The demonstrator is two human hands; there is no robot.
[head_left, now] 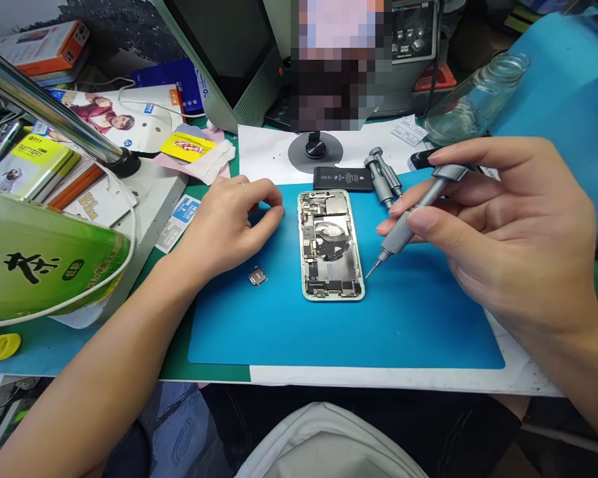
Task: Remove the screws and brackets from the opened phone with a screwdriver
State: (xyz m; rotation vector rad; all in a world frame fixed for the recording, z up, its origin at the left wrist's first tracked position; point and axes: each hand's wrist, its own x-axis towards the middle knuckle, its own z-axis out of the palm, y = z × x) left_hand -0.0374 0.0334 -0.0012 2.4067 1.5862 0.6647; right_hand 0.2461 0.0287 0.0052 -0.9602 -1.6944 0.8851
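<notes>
An opened phone (331,245) lies on a blue mat (329,338), its inner boards and metal parts exposed. My right hand (508,226) holds a grey precision screwdriver (413,212) at a slant, its tip beside the phone's lower right edge. To the left of the phone, my left hand (234,219) rests on the mat with thumb and index fingertips pressed together; whether anything tiny is between them cannot be seen. A small metal part (257,276) lies below that hand. Behind the phone is a black battery (343,178), with two more screwdrivers (383,176) next to it.
A glass jar (478,99) leans at the back right. On the left are a green tea container (50,259), a metal pole (54,99) and piled boxes (30,159). A round stand base (315,151) and a dark-screened monitor (219,53) stand at the back.
</notes>
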